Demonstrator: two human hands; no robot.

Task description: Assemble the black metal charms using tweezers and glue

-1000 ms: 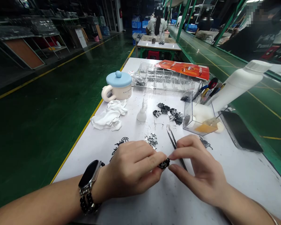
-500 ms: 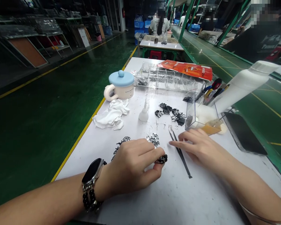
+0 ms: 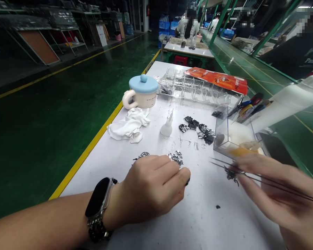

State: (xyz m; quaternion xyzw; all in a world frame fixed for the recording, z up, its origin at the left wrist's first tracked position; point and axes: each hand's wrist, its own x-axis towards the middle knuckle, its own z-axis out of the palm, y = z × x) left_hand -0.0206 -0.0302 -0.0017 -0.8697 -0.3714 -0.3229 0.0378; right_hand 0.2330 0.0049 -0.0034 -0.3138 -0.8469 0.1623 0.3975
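Observation:
My left hand (image 3: 159, 184) is closed in a pinch on a small black part (image 3: 187, 181), mostly hidden behind the fingers. My right hand (image 3: 279, 191), blurred, grips a pair of black tweezers (image 3: 221, 161) with tips slightly apart, pointing left. Close by the right fingertips lies a cluster of thin black pieces (image 3: 231, 175). One small black piece (image 3: 218, 207) lies alone on the white table (image 3: 198, 225). Beyond my left hand are a heap of small shiny pieces (image 3: 176, 158) and more thin black pieces (image 3: 141, 156), partly hidden.
A lidded mug (image 3: 143, 92), white cloth (image 3: 129, 126) and small nozzle bottle (image 3: 167, 127) stand or lie at left. Farther back are black parts (image 3: 206, 133), a divided clear tray (image 3: 187, 88) and orange packet (image 3: 219, 79). A clear box (image 3: 224, 139) and white bottle (image 3: 289, 100) are right.
My right hand has picked the tweezers up off the table and moved right, turning them sideways. The left hand has turned, hiding more of its black part. The view has shifted slightly.

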